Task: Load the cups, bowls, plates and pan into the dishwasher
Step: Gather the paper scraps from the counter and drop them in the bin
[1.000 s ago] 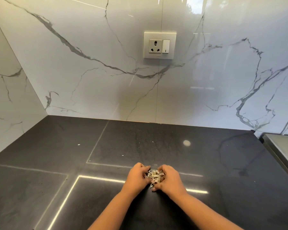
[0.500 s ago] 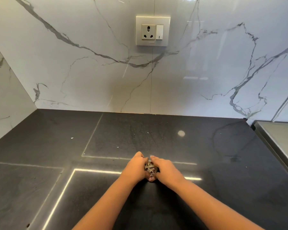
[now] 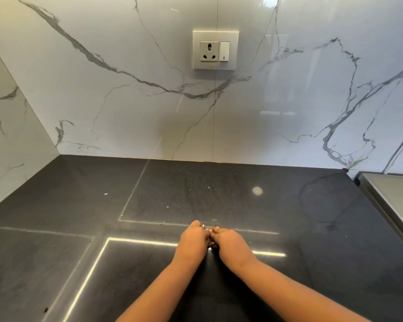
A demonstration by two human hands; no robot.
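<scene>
No cup, bowl, plate, pan or dishwasher is in view. My left hand (image 3: 192,240) and my right hand (image 3: 230,244) are pressed together on the dark stone counter (image 3: 219,196), fingers curled inward. They cup a small pile of pale scraps between them, and now only a sliver of the scraps (image 3: 210,245) shows between the fingers. A few loose crumbs (image 3: 106,194) lie scattered on the counter farther back.
A white marble backsplash (image 3: 149,101) rises behind the counter and along the left side, with a socket and switch plate (image 3: 215,50) on it. A steel surface edge (image 3: 389,196) borders the counter at the right.
My hands have closed tighter around the scraps, which were plainly visible a second ago and are now nearly hidden. The view has shifted slightly.
</scene>
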